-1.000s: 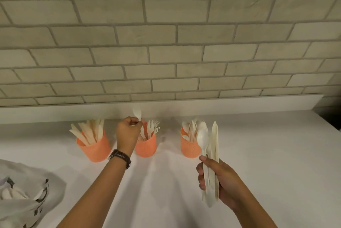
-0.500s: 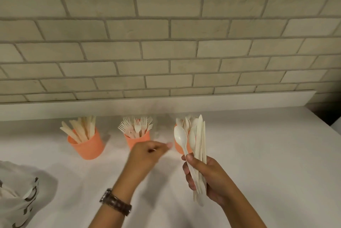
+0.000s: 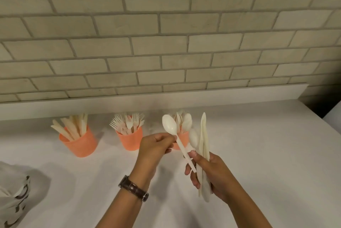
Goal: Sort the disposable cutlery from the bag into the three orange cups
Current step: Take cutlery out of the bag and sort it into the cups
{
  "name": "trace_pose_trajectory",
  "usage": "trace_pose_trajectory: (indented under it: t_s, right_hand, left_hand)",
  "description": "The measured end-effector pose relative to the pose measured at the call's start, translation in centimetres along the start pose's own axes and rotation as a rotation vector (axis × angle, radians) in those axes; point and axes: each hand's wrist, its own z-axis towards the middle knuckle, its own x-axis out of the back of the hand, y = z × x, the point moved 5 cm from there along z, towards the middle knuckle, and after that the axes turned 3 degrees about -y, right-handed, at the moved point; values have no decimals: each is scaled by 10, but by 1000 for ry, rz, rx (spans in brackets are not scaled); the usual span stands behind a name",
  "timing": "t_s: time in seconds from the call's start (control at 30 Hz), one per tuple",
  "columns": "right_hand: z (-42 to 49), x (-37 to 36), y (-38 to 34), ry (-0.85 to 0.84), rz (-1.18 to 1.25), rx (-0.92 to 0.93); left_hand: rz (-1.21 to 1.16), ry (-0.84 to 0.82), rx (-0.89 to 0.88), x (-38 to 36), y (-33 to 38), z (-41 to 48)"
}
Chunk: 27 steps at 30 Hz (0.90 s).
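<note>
Three orange cups stand in a row near the wall: the left cup [image 3: 81, 144] holds knives, the middle cup [image 3: 130, 140] holds forks, the right cup [image 3: 181, 141] holds spoons and is partly hidden behind my hands. My left hand [image 3: 154, 147] pinches the handle of a white spoon [image 3: 169, 123] just below its bowl. My right hand [image 3: 210, 174] grips a bundle of white cutlery [image 3: 203, 146] upright, knives and another spoon. The pinched spoon's handle end lies against my right thumb and fingers.
A white plastic bag [image 3: 13, 196] with dark print lies at the lower left on the white counter [image 3: 267, 154]. A brick wall [image 3: 166, 43] with a low white ledge runs behind the cups. The counter's right edge drops off at the far right.
My left hand came back from the fork cup to the bundle and now pinches a spoon, drawing it up and left out of my right hand's bundle.
</note>
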Motion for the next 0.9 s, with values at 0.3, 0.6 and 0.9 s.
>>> trace_pose_trajectory:
  t_s: [0.3,0.6,0.9]
  right_hand:
    - [-6,64,3,208,130,-62]
    - [0,55,-12,-85,379,5]
    - [2,25,-18,-324,249,-5]
  left_hand:
    - [203,292,-284,-13,3,68]
    - [471,322,-315,-26,-7,46]
    - [298,-261,-158,-66,0,-16]
